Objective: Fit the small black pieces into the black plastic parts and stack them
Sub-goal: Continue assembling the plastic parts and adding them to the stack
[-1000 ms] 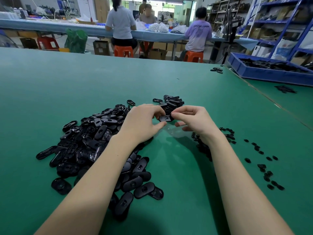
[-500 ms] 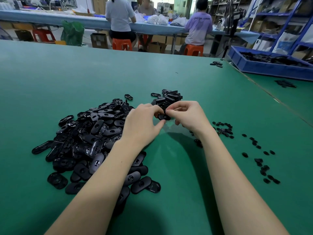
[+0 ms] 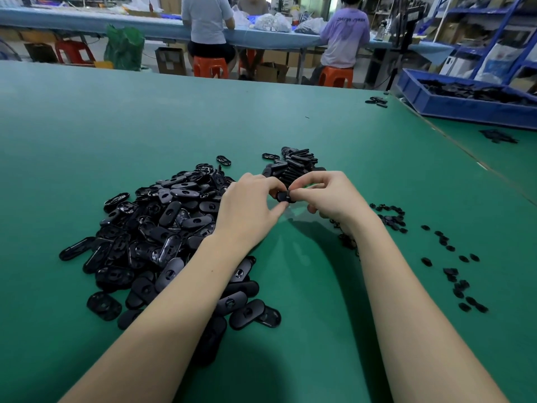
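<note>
- Left hand (image 3: 250, 207): bare, no glove, ring or watch seen.
- Right hand (image 3: 331, 196): bare, likewise unadorned.
- Both forearms, entering from 6 o'clock: uncovered to the frame edge, no sleeve in view.

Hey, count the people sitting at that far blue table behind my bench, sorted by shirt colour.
white shirt: 1
purple shirt: 1
brownish shirt, mostly hidden across the table: 1
Total: 3 people
</note>
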